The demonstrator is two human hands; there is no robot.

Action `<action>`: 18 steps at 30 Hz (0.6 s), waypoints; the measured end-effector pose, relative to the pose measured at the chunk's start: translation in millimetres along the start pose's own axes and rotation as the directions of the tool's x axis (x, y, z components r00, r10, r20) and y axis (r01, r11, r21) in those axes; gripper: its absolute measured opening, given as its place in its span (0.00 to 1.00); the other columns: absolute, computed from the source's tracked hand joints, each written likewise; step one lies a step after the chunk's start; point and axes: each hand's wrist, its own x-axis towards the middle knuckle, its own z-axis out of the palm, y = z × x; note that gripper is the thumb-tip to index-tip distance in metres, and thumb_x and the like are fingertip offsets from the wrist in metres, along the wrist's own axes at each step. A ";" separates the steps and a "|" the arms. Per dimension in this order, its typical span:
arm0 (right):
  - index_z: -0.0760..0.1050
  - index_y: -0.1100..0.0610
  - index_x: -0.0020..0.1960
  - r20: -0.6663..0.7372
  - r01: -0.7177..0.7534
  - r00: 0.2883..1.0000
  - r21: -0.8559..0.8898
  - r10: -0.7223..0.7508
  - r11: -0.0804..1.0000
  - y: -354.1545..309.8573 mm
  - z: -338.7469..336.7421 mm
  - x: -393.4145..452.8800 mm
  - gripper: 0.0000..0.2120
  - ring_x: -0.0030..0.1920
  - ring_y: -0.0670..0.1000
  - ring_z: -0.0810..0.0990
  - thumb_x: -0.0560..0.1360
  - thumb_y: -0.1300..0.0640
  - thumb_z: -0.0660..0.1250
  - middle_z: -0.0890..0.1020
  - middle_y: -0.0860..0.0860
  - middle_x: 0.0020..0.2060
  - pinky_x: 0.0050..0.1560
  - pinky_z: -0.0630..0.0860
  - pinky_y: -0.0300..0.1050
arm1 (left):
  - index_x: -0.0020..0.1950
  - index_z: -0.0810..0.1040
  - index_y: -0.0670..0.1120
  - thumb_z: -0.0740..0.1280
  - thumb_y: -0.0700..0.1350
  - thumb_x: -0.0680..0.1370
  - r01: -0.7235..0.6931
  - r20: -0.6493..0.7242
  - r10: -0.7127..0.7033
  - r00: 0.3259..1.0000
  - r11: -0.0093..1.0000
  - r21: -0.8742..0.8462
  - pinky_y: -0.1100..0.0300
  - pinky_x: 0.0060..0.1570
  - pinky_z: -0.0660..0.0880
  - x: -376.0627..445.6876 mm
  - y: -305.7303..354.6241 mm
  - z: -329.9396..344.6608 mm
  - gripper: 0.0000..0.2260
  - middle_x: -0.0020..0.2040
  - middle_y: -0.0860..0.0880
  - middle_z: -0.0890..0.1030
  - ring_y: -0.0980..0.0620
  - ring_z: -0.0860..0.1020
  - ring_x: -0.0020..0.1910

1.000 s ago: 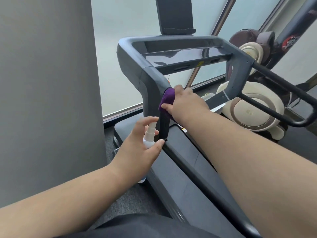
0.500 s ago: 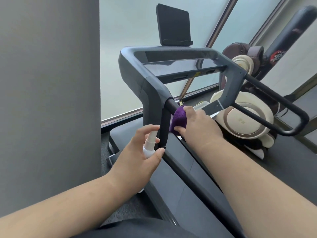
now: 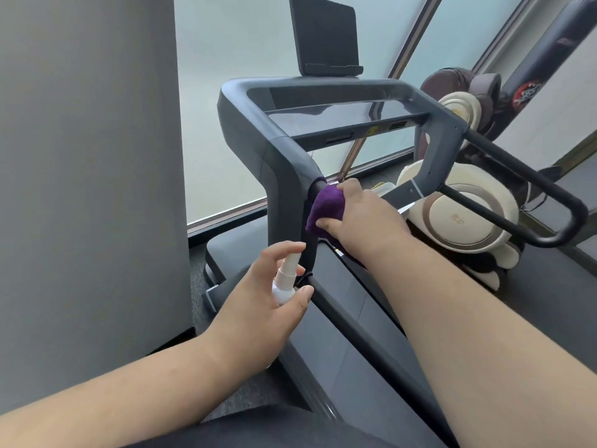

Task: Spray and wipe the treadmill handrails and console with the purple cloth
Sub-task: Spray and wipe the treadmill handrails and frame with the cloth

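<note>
Head view, right hand [image 3: 365, 218] fingers still pinching purple cloth [image 3: 326, 210] — back up the handrail [image 3: 355, 328], left hand [image 3: 268, 305] gripping spray bottle [image 3: 284, 279]

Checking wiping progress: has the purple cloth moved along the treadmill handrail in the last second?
Yes. The purple cloth slid back along the left handrail, off the grey frame corner, exposing black rail at the joint.
</note>
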 end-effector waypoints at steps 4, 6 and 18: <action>0.62 0.49 0.67 -0.034 0.006 0.999 -0.077 -0.008 0.997 12.3 4.3 -13.3 0.32 0.55 0.63 0.79 0.72 0.33 0.66 0.76 0.57 0.55 0.48 0.75 0.55 | 0.64 0.67 0.70 0.70 0.49 0.76 0.002 0.002 -0.002 1.000 1.000 -0.020 0.76 0.45 0.70 -0.3 -4.0 1.5 0.23 0.53 0.66 0.76 0.61 0.77 0.51; 0.62 0.53 0.65 -0.012 -0.018 1.000 -0.116 0.016 0.993 3.4 4.3 -4.5 0.33 0.55 0.64 0.79 0.72 0.32 0.66 0.75 0.58 0.55 0.45 0.73 0.54 | 0.64 0.68 0.70 0.70 0.51 0.75 0.022 -0.001 -0.022 1.000 0.999 -0.027 0.75 0.44 0.70 -0.6 -5.1 0.5 0.22 0.53 0.66 0.76 0.60 0.77 0.49; 0.58 0.52 0.69 0.039 0.026 0.999 -0.044 -0.024 0.999 -12.6 -0.3 11.0 0.32 0.58 0.65 0.76 0.75 0.36 0.66 0.73 0.59 0.57 0.50 0.76 0.58 | 0.64 0.67 0.72 0.70 0.49 0.77 -0.033 0.004 0.033 0.999 0.998 0.060 0.77 0.46 0.69 -21.9 23.9 22.8 0.23 0.53 0.66 0.75 0.62 0.77 0.52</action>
